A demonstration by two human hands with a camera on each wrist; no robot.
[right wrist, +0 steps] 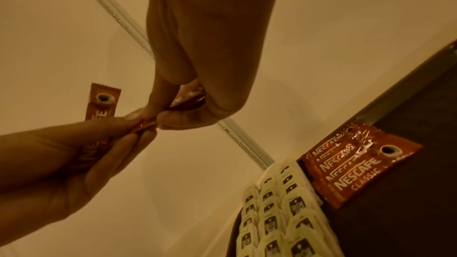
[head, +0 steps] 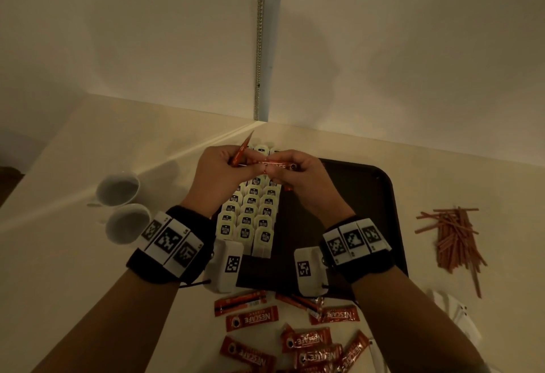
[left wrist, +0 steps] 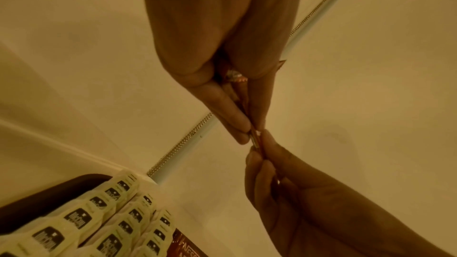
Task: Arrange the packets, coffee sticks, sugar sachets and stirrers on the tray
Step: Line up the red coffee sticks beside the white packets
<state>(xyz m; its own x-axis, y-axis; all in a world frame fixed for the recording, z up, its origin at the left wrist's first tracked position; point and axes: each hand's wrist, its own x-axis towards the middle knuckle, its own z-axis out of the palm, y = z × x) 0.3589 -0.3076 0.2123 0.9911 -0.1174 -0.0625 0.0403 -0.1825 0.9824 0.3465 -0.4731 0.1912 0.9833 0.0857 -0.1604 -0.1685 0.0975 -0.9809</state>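
Note:
Both hands are raised above the far left of the dark tray (head: 368,195). My left hand (head: 236,163) pinches a red Nescafe coffee stick (right wrist: 101,105) whose end points up. My right hand (head: 271,170) pinches another red stick (head: 274,164). The two sticks meet between the fingertips (left wrist: 254,138); I cannot tell whether they are joined. White packets (head: 250,213) stand in three rows on the tray's left side. Beside them a few coffee sticks (right wrist: 353,167) lie stacked on the tray.
Several loose coffee sticks (head: 295,337) lie on the table at the tray's near edge. A pile of brown stirrers (head: 454,237) lies right of the tray, with white sachets (head: 454,316) nearer me. Two white cups (head: 118,189) stand at the left. A wall is behind.

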